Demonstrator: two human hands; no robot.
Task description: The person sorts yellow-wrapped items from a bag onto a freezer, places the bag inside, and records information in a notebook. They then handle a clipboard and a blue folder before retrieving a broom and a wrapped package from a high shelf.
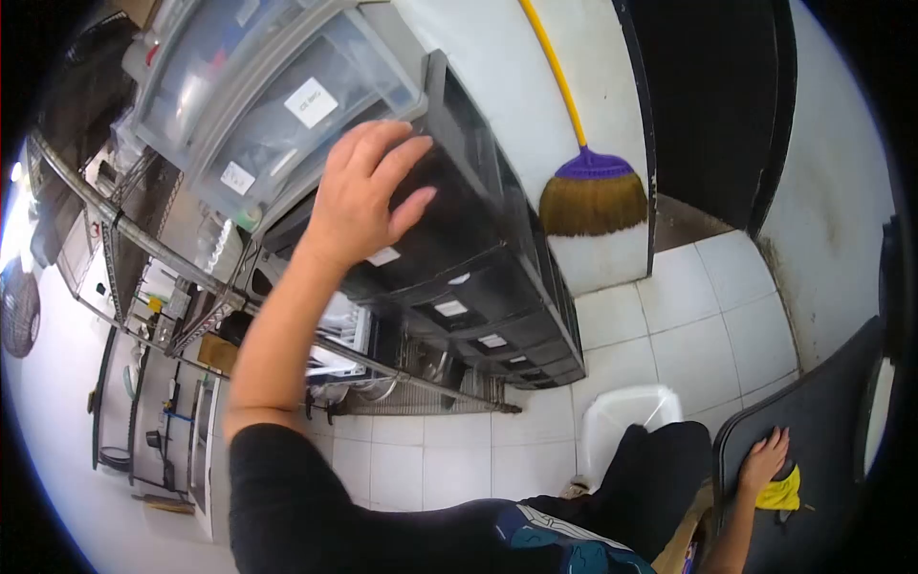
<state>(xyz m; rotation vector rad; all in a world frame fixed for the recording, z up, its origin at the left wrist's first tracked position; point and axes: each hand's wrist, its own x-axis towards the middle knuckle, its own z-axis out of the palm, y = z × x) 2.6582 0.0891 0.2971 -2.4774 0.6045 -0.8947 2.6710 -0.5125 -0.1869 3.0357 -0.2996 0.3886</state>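
Observation:
My left hand (368,191) is raised in front of a tall drawer tower, with its fingers spread and its thumb apart. Its fingertips overlap the top edge of the black drawers (449,244), just below a clear plastic drawer (354,67) with a white label (311,102). Over on the far right, my right hand (765,461) lies with fingers stretched out on a black tabletop (813,421). A yellow cloth (779,490) is bunched right beside that palm, partly covered by the hand.
Left of the drawers stands a wire rack (172,253) holding kitchenware. A yellow-handled broom (593,191) hangs against the white wall. A white plastic stool (631,409) is by my legs on the tiled floor (459,459). Behind the broom wall is a dark doorway (708,105).

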